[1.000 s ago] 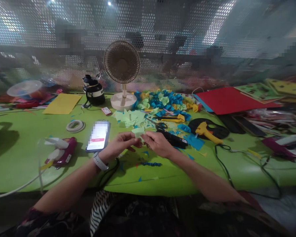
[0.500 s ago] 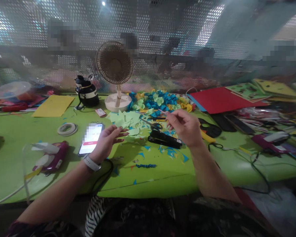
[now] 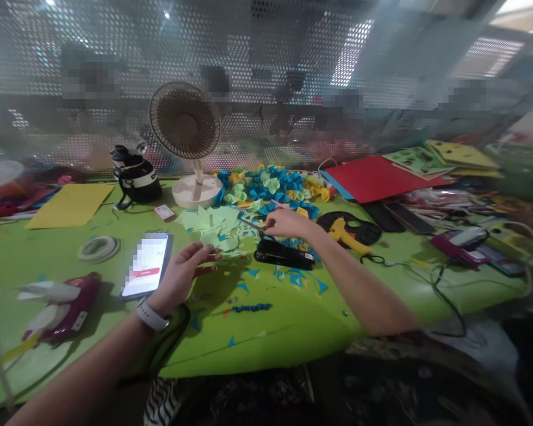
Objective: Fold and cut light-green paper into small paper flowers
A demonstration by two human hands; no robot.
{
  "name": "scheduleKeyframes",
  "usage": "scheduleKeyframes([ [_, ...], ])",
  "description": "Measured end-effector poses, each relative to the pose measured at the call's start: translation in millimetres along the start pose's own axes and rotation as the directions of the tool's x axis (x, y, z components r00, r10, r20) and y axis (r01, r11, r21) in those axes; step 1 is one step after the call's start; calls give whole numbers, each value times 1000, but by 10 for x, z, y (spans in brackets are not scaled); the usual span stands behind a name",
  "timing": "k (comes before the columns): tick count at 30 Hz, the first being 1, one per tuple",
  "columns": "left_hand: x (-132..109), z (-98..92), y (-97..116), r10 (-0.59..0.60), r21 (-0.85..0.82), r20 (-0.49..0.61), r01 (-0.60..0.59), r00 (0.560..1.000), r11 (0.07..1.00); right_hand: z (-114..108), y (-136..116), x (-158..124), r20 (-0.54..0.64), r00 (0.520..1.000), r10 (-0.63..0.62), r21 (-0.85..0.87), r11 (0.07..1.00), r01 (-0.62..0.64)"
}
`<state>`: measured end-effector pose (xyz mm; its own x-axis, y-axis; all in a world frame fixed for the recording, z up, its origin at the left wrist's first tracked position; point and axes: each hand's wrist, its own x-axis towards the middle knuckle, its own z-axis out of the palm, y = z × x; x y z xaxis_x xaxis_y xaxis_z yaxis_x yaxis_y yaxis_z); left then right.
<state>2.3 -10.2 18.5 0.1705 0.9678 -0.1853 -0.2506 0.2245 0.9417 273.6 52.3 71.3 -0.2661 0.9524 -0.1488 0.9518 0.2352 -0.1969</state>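
Observation:
My left hand [image 3: 180, 275] hovers over the green table [image 3: 293, 313] beside a lit phone [image 3: 146, 266]. Its fingertips pinch a pale green paper piece [image 3: 224, 244] at the edge of a heap of green paper cut-outs [image 3: 206, 220]. A white watch sits on that wrist. My right hand [image 3: 288, 223] is stretched forward and lowered to the table just behind a black stapler [image 3: 284, 254]. Its fingers are curled down in a pinch near the scissors [image 3: 254, 225]; what they hold is too small to make out.
A pile of blue, green and yellow paper flowers [image 3: 270, 186] lies behind the hands. A small fan [image 3: 186, 130], black bottle [image 3: 135, 174], tape roll [image 3: 98, 247], purple glue gun [image 3: 64, 305], yellow glue gun [image 3: 344, 231], red sheet [image 3: 373, 177], yellow sheet [image 3: 71, 204] and cables [image 3: 444, 284] surround them.
My hands were together on a green paper piece. The right hand lifted away, then reached forward and down behind the stapler. The left hand stayed near the phone. The view shifted right.

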Motion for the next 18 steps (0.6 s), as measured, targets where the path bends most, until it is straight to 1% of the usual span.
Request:
scheduleKeyframes([
  [2, 3, -10, -13, -8, -3, 11, 8, 1000, 1000, 37, -29, 139, 60, 998, 38, -68, 997, -34],
  [4, 6, -17, -25, -17, -9, 21, 17, 1000, 1000, 71, -40, 223, 83, 994, 66, -111, 992, -57],
  [9, 5, 1, -36, -46, -30, 4, 46, 999, 998, 124, 24, 312, 165, 980, 113, -168, 982, -85],
  [12, -5, 16, -35, -59, -23, 13, 59, 998, 998, 113, 65, 334, 221, 969, 113, -154, 985, -79],
  [14, -12, 19, -33, -60, -24, 20, 61, 998, 998, 83, 90, 323, 236, 966, 105, -125, 989, -77],
  [16, -18, 17, -30, -63, -34, 24, 64, 998, 997, 43, 132, 281, 239, 966, 95, -75, 994, -79],
  [18, -21, 12, -26, -69, -45, 24, 70, 997, 997, 2, 202, 211, 213, 973, 87, -15, 996, -86],
])
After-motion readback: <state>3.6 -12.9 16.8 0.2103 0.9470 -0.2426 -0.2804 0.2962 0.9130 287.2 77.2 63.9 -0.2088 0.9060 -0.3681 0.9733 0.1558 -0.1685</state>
